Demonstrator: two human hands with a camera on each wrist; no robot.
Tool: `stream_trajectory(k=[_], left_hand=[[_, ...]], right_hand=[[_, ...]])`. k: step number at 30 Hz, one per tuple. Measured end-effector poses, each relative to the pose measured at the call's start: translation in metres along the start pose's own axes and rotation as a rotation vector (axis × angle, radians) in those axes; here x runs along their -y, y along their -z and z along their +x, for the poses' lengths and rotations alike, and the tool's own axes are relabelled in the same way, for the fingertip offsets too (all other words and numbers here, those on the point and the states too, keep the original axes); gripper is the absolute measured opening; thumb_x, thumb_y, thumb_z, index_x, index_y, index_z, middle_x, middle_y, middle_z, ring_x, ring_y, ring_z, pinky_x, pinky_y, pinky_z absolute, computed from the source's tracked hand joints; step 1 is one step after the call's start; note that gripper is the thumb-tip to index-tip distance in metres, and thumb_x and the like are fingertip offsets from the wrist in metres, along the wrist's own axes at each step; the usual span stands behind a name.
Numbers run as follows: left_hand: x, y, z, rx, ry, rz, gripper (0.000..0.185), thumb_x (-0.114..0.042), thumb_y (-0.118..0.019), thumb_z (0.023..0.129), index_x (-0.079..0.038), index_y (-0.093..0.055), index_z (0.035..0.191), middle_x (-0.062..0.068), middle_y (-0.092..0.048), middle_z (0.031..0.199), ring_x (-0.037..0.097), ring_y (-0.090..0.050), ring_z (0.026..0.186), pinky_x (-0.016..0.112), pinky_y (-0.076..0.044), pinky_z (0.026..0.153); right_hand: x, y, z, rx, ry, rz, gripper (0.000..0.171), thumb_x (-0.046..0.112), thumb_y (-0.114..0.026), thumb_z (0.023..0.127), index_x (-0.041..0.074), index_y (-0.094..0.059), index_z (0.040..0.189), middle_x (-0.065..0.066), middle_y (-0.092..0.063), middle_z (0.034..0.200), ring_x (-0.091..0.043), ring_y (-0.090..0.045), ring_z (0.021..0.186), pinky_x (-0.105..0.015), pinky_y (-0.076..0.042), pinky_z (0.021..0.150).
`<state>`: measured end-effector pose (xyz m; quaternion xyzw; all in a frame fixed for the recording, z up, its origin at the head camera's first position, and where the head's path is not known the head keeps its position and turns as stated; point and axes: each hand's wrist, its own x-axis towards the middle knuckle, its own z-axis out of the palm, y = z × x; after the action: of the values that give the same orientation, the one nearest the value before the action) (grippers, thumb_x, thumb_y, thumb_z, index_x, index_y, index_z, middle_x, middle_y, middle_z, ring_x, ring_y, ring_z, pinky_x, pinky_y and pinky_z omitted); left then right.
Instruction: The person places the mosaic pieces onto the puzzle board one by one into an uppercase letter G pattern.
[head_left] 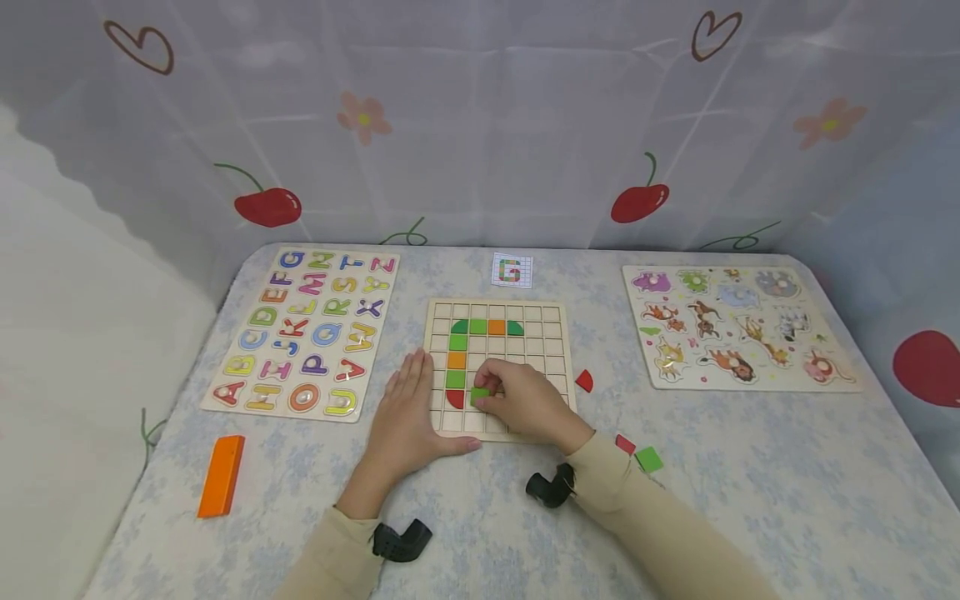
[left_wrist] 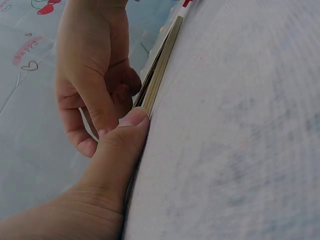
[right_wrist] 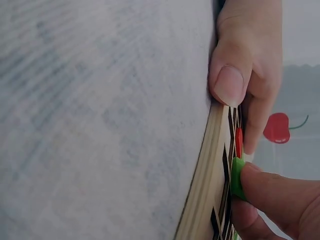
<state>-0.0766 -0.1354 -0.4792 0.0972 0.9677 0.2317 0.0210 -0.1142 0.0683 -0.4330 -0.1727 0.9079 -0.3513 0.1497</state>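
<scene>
We see one wooden grid board (head_left: 557, 333) in the middle of the table (head_left: 750, 500), and on it we count eight coloured pieces: four green and two orange squares, one green quarter-round at the top right, and one red quarter-round (head_left: 454, 399) at the lower left. Our right hand (head_left: 525, 400) pinches one more green tile (head_left: 479, 397) between thumb and fingers, holding it at the board's lower row just right of the red piece; the right wrist view shows the tile pressed against the board's face. Our left hand (head_left: 408, 417) lies flat with straight fingers along the board's left edge, thumb against its near corner, holding nothing. Off the board we count three loose pieces: one red quarter-round (head_left: 585, 382) just right of it, and one red tile (head_left: 625, 444) and one green tile (head_left: 648, 459) near the right sleeve. One orange block (head_left: 221, 475) lies well to the left. Two picture puzzles flank the board, an alphabet puzzle (head_left: 307, 332) on the left and an animal puzzle (head_left: 738, 325) on the right, and one pattern card (head_left: 512, 271) with a G lies behind the board.
</scene>
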Motion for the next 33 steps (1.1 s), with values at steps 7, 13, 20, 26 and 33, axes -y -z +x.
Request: stream_trajectory(k=[7, 13, 20, 26, 33], left_hand=[[0.000, 0.000, 0.001, 0.012, -0.003, 0.013, 0.144, -0.087, -0.069, 0.059, -0.002, -0.009, 0.159, 0.013, -0.006, 0.168, 0.027, -0.004, 0.157, 0.047, -0.012, 0.127], [-0.001, 0.000, 0.002, 0.020, -0.001, 0.018, 0.144, -0.088, -0.067, 0.059, -0.002, -0.009, 0.159, 0.012, -0.005, 0.168, 0.026, -0.004, 0.157, 0.046, -0.012, 0.127], [-0.002, 0.000, 0.001, 0.019, 0.005, 0.003, 0.145, -0.087, -0.069, 0.058, -0.002, -0.008, 0.159, 0.012, -0.004, 0.168, 0.027, -0.003, 0.157, 0.047, -0.011, 0.127], [-0.001, -0.001, 0.001, 0.022, 0.019, 0.001, 0.145, -0.086, -0.070, 0.058, -0.004, -0.006, 0.159, 0.010, -0.004, 0.169, 0.025, -0.002, 0.157, 0.046, -0.010, 0.127], [0.000, -0.001, 0.001, 0.029, 0.015, -0.001, 0.145, -0.087, -0.069, 0.058, -0.005, -0.005, 0.159, 0.010, -0.003, 0.169, 0.026, -0.001, 0.157, 0.047, -0.009, 0.127]], right_hand=[[0.003, -0.003, 0.001, -0.003, 0.008, -0.032, 0.014, 0.021, -0.078, 0.086, 0.021, -0.066, 0.093, 0.006, -0.057, 0.083, -0.013, -0.053, 0.077, -0.029, -0.047, 0.071], [0.005, -0.001, -0.003, 0.002, 0.027, -0.114, 0.013, 0.022, -0.078, 0.085, 0.019, -0.073, 0.097, 0.007, -0.061, 0.089, -0.009, -0.055, 0.079, -0.027, -0.048, 0.072], [0.004, 0.019, -0.021, 0.074, 0.115, -0.169, 0.019, 0.017, -0.075, 0.087, 0.019, -0.079, 0.106, 0.009, -0.063, 0.095, -0.005, -0.058, 0.079, -0.022, -0.048, 0.066], [-0.016, 0.043, -0.048, 0.047, 0.059, -0.093, 0.027, 0.018, -0.071, 0.090, 0.018, -0.071, 0.117, 0.011, -0.059, 0.091, -0.010, -0.051, 0.071, -0.024, -0.046, 0.063], [-0.057, 0.069, -0.090, 0.058, -0.009, -0.016, 0.022, 0.019, -0.073, 0.091, 0.018, -0.069, 0.112, 0.006, -0.061, 0.094, -0.008, -0.049, 0.063, -0.023, -0.046, 0.056]])
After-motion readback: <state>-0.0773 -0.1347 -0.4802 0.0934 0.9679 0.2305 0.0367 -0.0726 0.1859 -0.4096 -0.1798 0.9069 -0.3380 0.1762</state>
